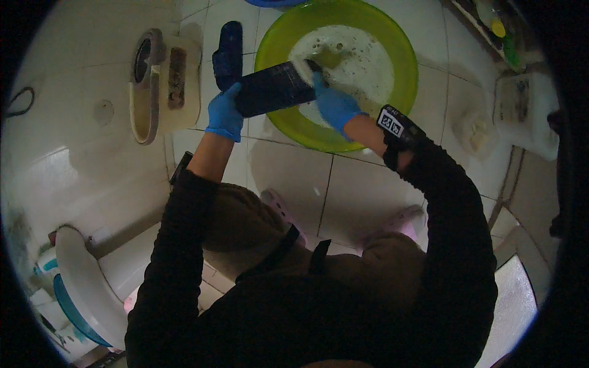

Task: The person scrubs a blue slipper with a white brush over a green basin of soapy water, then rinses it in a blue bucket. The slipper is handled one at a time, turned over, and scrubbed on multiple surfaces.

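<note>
My left hand [225, 112], in a blue rubber glove, grips the near left end of a dark blue shoe-like item [274, 89], held level over the basin's left rim. My right hand [338, 106], gloved the same way, is closed around a brush whose pale bristles [302, 71] press against the item's right end. Most of the brush handle is hidden by my fingers. Another dark blue piece, perhaps the matching shoe [228, 50], lies just beyond my left hand. Beneath both hands sits a yellow-green plastic basin [400, 92] with cloudy water and specks of foam or dirt.
At the left, by the tiled wall, stands a cream plastic bucket [165, 124] with a label. A translucent container [529, 115] is at the right. A white ceramic fixture [83, 280] is at lower left. Part of a blue basin [276, 2] shows at the top.
</note>
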The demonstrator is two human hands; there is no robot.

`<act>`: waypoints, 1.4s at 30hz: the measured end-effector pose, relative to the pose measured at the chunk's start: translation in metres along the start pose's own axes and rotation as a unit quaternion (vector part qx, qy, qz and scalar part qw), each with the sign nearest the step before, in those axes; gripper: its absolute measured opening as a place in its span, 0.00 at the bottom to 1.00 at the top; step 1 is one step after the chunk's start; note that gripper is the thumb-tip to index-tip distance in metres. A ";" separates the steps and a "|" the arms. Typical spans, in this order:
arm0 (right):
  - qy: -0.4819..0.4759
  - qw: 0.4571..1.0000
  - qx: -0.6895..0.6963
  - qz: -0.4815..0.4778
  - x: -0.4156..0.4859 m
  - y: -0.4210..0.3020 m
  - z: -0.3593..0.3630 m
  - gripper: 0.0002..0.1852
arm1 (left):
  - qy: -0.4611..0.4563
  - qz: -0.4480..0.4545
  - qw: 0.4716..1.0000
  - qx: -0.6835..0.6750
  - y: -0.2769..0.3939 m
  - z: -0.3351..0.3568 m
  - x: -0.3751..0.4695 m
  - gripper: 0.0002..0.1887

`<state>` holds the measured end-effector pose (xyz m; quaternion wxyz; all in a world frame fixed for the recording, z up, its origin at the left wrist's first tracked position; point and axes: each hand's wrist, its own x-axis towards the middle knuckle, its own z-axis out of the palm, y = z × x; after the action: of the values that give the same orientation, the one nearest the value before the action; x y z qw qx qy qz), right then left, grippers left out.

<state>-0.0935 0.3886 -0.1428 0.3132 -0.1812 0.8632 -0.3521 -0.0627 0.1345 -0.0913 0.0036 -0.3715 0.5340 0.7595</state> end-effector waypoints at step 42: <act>0.139 0.990 0.031 0.022 -0.052 0.080 -0.085 0.29 | -0.062 0.298 0.922 0.241 0.035 0.089 -0.099 0.15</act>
<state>-0.1191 0.5137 -0.1317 0.2034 -0.1023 0.8908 -0.3933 -0.0554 0.2306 0.0066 -0.1006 -0.1354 0.7857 0.5951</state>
